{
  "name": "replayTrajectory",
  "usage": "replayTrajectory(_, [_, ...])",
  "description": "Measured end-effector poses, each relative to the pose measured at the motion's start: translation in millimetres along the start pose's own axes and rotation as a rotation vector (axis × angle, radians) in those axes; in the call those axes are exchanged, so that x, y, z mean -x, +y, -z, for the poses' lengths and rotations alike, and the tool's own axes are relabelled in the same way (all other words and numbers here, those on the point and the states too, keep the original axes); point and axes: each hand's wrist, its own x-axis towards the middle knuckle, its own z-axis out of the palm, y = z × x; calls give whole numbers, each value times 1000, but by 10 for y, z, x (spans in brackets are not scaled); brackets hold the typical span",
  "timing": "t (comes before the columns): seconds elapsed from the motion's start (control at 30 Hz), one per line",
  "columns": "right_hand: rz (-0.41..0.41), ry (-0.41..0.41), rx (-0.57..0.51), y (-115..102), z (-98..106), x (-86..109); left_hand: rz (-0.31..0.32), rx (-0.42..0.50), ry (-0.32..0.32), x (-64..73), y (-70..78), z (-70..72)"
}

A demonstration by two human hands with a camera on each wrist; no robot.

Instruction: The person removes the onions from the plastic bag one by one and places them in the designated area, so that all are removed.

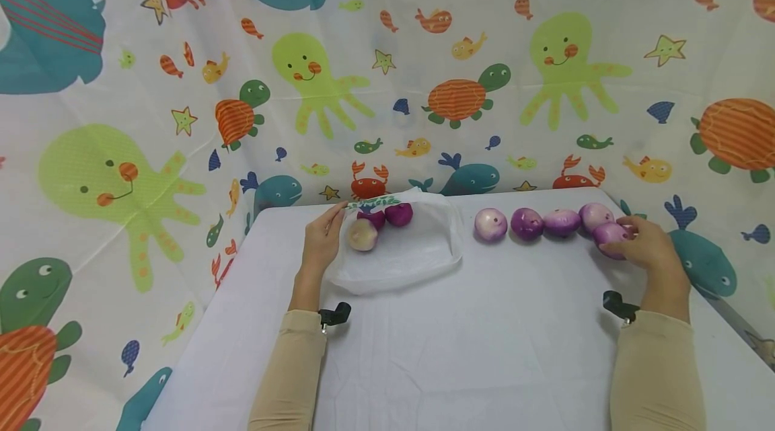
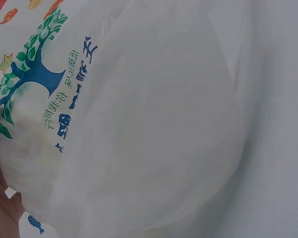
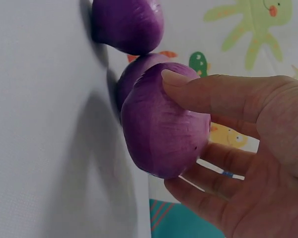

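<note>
Purple, smooth skin covers the held onion (image 3: 161,134), so a sure but gentle hold seems wise. The right hand (image 1: 652,246) pinches it, thumb on one side and fingers bent round the other, at the right end of a line of onions near the far right corner of the desk (image 1: 472,350). Just behind it sits the rearmost onion (image 1: 593,214); the two overlap in both the head and right wrist views, and whether they touch I cannot tell. Any shift should therefore begin away from that neighbour, since a nudge could travel along to the oval onion (image 1: 561,223), the dark onion (image 1: 526,224) and the pale-topped onion (image 1: 490,225). Round bodies like these probably roll easily, and the desk's edge is close, so it would be best to loosen the fingers only when the onion sits steady on its flattest side. The left hand (image 1: 319,243) pinches the far left edge of the plastic bag (image 1: 406,273), whose mouth gapes around two deep purple onions (image 1: 399,214) and a cream-coloured one (image 1: 362,235). Thin film like that could sag or slide, so a raised, taut rim should help; a hard tug might disturb those three.
</note>
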Motion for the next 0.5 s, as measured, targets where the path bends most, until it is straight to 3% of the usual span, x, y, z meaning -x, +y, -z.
replayTrajectory(0.5, [4, -14, 5, 108, 15, -8, -15, -6, 5, -4, -9, -2])
